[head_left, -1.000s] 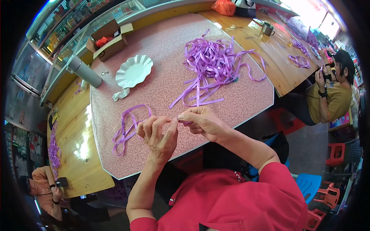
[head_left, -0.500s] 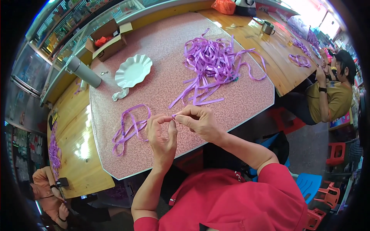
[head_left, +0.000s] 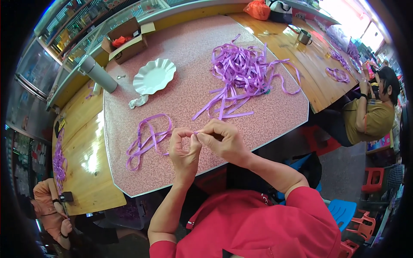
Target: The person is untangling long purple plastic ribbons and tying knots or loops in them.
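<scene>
My left hand (head_left: 184,148) and my right hand (head_left: 224,141) meet above the near part of the pink speckled table (head_left: 180,38). Thumb and forefinger of each are pinched together at the tips. Between them shows a small bit of purple ribbon (head_left: 195,133), mostly covered by the fingers. A looped purple ribbon (head_left: 139,139) lies just left of my left hand and runs toward it. Beyond my right hand is a big tangled pile of purple ribbons (head_left: 241,64), with several loose ends trailing toward me.
A white scalloped plate (head_left: 155,76), crumpled tissue (head_left: 138,101), a grey flask (head_left: 98,74) and an open cardboard box (head_left: 127,45) stand at the far left. A metal mug (head_left: 304,37) is at the far right. Two people (head_left: 372,112) sit at the side tables, with purple ribbons near them.
My hands stay pinched together at the ribbon, with only a slight shift of the fingers. The whole view has moved a little; the things on the table lie as before.
</scene>
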`<state>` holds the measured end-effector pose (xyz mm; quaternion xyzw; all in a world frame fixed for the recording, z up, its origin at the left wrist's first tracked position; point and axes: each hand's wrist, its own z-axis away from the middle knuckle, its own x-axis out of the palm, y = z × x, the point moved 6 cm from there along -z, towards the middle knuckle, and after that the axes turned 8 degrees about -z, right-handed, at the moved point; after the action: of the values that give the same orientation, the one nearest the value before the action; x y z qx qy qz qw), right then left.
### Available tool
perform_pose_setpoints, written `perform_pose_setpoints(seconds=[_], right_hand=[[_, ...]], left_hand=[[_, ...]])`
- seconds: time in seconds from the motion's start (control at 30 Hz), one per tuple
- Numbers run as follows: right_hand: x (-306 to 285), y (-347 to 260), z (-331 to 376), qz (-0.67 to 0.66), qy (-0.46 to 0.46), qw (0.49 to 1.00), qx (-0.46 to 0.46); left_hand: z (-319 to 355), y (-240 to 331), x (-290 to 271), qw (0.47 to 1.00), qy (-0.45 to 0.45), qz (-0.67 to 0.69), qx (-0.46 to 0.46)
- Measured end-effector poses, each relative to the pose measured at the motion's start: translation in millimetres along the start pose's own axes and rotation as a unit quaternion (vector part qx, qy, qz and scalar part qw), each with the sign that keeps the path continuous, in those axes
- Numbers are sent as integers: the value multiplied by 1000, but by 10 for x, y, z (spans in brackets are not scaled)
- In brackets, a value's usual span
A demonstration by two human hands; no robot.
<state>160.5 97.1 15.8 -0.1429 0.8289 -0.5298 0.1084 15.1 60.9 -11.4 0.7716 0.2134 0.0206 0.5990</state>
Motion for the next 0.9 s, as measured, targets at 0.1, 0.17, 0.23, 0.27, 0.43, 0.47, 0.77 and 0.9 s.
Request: perform_pose_setpoints(seconds=[0.1, 0.17, 0.23, 0.27, 0.43, 0.47, 0.77, 0.9], right_hand=[[-6, 164, 18, -172, 15, 968, 184], [40, 256, 74, -281, 19, 913, 295], [99, 282, 109, -359, 7, 872, 334], [115, 261, 109, -359, 7, 872, 334], [18, 144, 16, -123, 12, 980, 155], [3, 125, 8, -123, 13, 980, 155], [-104, 75, -63, -48, -41, 983, 172], [-148, -114, -129, -8, -77, 994, 79]], left_hand=[[14, 47, 14, 999, 26, 13, 37], [22, 101, 10, 988, 40, 126, 78], [20, 107, 18, 982, 31, 172, 65], [18, 103, 26, 974, 24, 217, 51], [18, 161, 32, 983, 12, 163, 81], [18, 173, 21, 990, 4, 92, 106], [-33, 91, -29, 992, -34, -12, 124], [-32, 92, -21, 991, -77, 11, 105]])
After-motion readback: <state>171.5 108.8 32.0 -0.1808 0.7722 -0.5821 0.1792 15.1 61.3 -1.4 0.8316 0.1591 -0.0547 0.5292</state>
